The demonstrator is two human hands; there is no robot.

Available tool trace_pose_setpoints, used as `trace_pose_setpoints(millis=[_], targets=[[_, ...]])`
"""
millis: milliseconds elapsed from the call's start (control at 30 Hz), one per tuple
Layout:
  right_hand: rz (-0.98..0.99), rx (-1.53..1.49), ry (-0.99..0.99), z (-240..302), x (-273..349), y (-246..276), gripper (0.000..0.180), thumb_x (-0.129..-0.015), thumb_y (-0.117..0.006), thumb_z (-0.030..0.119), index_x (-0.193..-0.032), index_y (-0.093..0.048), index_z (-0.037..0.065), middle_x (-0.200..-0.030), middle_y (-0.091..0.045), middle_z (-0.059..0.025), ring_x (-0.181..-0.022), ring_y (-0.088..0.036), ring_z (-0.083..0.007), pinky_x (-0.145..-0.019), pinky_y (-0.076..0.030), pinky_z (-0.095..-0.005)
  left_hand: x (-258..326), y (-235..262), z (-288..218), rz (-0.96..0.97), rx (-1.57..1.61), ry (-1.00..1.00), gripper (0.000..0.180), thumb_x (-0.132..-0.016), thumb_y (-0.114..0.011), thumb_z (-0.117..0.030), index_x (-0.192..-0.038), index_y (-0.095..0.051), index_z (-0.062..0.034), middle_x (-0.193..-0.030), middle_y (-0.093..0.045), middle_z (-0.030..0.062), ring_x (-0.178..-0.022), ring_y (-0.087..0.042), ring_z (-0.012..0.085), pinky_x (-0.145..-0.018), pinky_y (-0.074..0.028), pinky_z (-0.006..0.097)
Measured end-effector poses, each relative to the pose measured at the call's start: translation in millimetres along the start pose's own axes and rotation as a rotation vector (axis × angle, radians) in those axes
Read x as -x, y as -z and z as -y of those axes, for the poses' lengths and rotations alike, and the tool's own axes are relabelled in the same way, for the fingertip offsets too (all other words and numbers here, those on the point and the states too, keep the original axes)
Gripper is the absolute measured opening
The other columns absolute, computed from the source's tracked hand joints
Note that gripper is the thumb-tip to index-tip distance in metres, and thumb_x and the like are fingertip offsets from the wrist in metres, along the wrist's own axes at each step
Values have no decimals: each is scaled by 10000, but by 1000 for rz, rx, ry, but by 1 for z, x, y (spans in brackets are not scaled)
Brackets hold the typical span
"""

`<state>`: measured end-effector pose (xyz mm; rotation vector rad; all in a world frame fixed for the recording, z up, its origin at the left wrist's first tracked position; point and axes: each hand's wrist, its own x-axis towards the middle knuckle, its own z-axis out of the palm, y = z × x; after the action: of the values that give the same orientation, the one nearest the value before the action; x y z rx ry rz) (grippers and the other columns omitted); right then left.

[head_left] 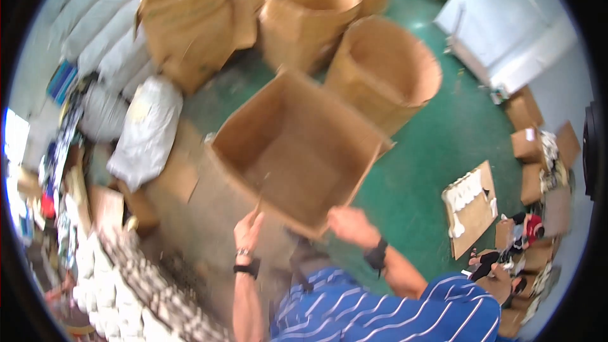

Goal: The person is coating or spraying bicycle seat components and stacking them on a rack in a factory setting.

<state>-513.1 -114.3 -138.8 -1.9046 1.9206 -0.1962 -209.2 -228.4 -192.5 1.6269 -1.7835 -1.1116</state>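
Open box at my fingertips

The open cardboard box (304,158) sits right in front of me, mid-view, its open side facing me. My right hand (354,227) is closed around its near corner. My left hand (248,231) is at the near edge, fingers partly curled; I can't tell whether it grips the cardboard. Just beyond stands a round cardboard bin (354,92); to the left lies a white sack (149,130), and green floor (408,190) spreads to the right.

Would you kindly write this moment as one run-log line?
Cardboard box: open-topped; Left hand: at its near edge, grip unclear; Right hand: gripping beside its nearest corner; Beyond: round cardboard bin; Left side: white sack
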Motion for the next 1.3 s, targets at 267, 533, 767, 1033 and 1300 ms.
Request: trace_pose_setpoints(millis=[267,533,767,1033,1300], targets=[[609,-1072,-861,-54,-131,-105,848,-950,-536,643,-1537,-292,81,-1321,-525,-373,-1079,-651,-473,-854,-566,-536,176,131,-174,2,309,66,437,-838,-765,-282,-1159,-724,12,-788,-706,141,-660,-636,202,-643,-498,295],[934,-674,-1018,-71,-101,-239,374,-912,-679,417,-1097,-666,93,-1018,-666,-105,-883,-645,-316,-703,-548,-470,306,205,-258,-274,340,-337,421,-976,-667,-388,-1033,-701,29,-523,-526,34,-390,-466,152,-385,-326,279],[673,-824,-733,-50,-68,-209,253,-861,-670,224,-650,-564,135,-568,-520,-35,-416,-476,-177,-360,-312,-353,384,190,-240,-479,103,-152,305,-958,-713,-286,-1068,-717,-2,-538,-557,50,-408,-491,207,-401,-362,321],[108,-768,-324,17,-155,-92,166,-850,-634,97,-935,-495,66,-614,-509,-31,-419,-482,-120,-351,-383,-284,472,167,-114,-638,226,595,421,-709,-853,-120,-1115,-762,-58,-708,-722,114,-589,-659,125,-590,-501,250],[-242,-965,764,217,-91,101,300,-929,-629,41,-1195,-491,20,-774,-532,-44,-578,-527,-119,-545,-457,-267,542,110,47,-731,206,744,367,-774,-822,-353,-1047,-779,-112,-852,-750,132,-773,-717,245,-714,-537,342]])
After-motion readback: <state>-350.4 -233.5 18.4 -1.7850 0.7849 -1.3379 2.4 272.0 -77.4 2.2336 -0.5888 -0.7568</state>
